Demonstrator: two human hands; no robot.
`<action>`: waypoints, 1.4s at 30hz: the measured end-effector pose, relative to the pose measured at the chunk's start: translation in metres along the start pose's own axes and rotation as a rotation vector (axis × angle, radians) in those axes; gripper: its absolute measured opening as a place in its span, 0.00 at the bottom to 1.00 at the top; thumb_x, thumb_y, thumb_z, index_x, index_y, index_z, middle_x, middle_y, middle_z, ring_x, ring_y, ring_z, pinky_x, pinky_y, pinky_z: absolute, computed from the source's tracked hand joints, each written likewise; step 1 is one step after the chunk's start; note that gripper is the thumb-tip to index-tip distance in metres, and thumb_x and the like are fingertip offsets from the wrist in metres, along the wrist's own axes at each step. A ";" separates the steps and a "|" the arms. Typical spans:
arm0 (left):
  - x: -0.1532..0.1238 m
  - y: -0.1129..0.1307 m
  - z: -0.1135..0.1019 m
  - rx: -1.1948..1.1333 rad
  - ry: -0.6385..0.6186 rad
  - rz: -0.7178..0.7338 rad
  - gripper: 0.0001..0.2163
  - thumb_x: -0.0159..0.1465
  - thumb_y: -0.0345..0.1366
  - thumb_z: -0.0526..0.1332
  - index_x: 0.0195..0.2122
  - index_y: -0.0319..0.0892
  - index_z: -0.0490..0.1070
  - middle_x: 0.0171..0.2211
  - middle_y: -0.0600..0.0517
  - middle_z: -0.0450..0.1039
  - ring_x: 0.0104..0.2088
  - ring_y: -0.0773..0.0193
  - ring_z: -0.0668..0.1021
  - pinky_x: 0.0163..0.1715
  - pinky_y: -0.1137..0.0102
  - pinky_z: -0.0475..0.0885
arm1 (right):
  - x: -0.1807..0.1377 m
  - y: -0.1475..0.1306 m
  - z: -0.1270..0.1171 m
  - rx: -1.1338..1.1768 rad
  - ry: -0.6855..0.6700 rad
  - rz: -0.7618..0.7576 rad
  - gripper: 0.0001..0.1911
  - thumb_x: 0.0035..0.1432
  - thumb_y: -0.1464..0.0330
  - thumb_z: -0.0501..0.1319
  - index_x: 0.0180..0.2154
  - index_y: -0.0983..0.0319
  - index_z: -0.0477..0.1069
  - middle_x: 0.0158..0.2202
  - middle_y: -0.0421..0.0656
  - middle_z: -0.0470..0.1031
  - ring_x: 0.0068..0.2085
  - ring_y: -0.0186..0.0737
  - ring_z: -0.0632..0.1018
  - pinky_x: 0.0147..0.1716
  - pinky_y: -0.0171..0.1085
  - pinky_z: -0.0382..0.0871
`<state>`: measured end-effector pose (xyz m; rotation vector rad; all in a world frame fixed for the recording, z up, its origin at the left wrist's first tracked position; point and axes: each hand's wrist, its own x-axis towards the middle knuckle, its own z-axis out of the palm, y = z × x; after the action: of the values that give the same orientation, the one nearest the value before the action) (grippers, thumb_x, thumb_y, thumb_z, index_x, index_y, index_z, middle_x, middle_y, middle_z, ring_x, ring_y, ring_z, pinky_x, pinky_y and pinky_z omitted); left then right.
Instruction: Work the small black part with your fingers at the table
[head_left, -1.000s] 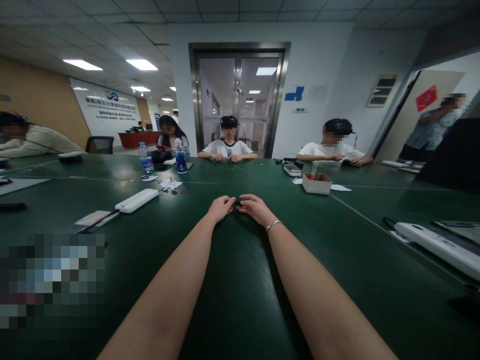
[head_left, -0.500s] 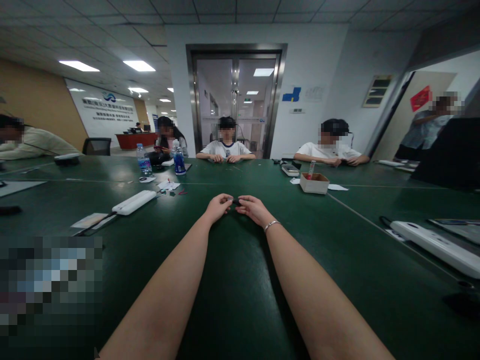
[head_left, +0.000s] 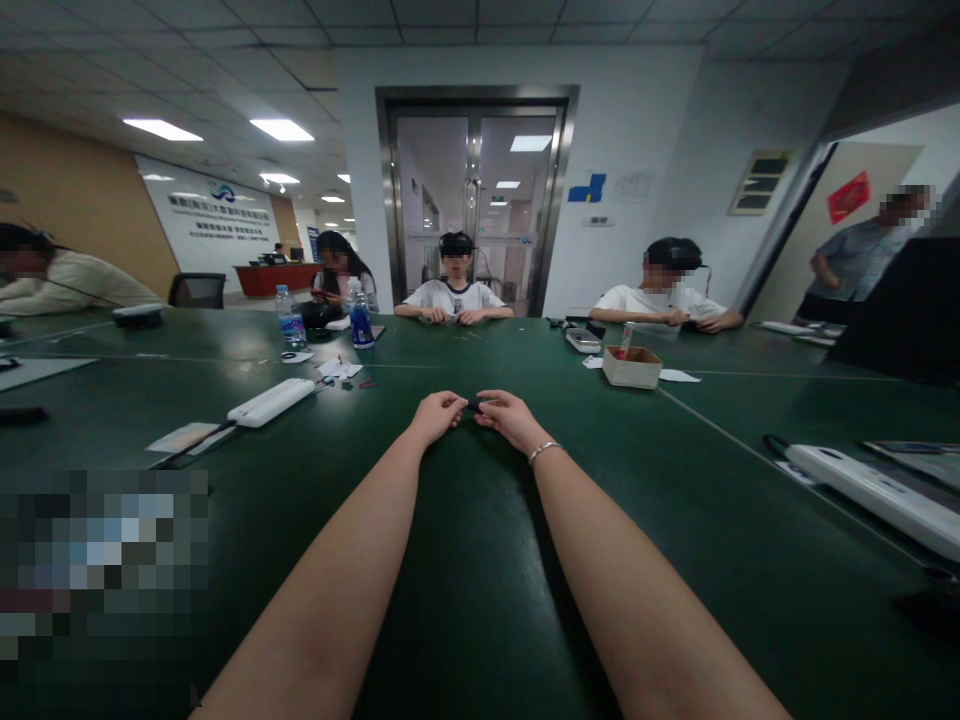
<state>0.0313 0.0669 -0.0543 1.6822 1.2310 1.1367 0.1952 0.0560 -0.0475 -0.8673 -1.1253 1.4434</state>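
Note:
Over the dark green table (head_left: 480,560), my two hands meet fingertip to fingertip around a small black object (head_left: 472,404), too small and too covered to name. My right hand (head_left: 511,418), with a silver bracelet (head_left: 543,451) at its wrist, pinches the black object from the right. The fingers of my left hand (head_left: 436,416) are pressed together at its left end, where a tiny light spot shows. Whether the left fingers grip the same piece or another small part is hidden.
White power strips lie to the left (head_left: 271,402) and right (head_left: 874,495). Farther back stand two bottles, a blue one (head_left: 361,318) among them, and a small open box (head_left: 631,368). Scraps and paper (head_left: 340,369) lie nearby. Several people sit around the table.
My hands stay in nearly the same place, with slightly more of the black object showing. The view has shifted slightly. A standing person at the right has lowered an arm.

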 end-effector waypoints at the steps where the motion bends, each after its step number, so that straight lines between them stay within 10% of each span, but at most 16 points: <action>1: 0.000 0.000 0.000 0.003 -0.001 -0.002 0.10 0.57 0.40 0.58 0.32 0.37 0.71 0.23 0.52 0.69 0.21 0.71 0.71 0.23 0.74 0.68 | 0.000 0.000 0.000 0.001 0.003 -0.001 0.10 0.51 0.84 0.58 0.36 0.67 0.68 0.26 0.41 0.71 0.24 0.31 0.76 0.27 0.31 0.74; 42: -0.001 0.004 -0.008 0.238 0.062 -0.070 0.25 0.56 0.56 0.51 0.18 0.39 0.70 0.14 0.53 0.66 0.16 0.69 0.66 0.20 0.73 0.60 | -0.004 -0.004 0.001 -0.049 -0.095 -0.007 0.12 0.51 0.82 0.60 0.37 0.65 0.69 0.30 0.41 0.70 0.26 0.30 0.76 0.26 0.29 0.75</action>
<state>0.0251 0.0657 -0.0480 1.7716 1.5023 1.0399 0.1966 0.0515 -0.0434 -0.8351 -1.2378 1.4689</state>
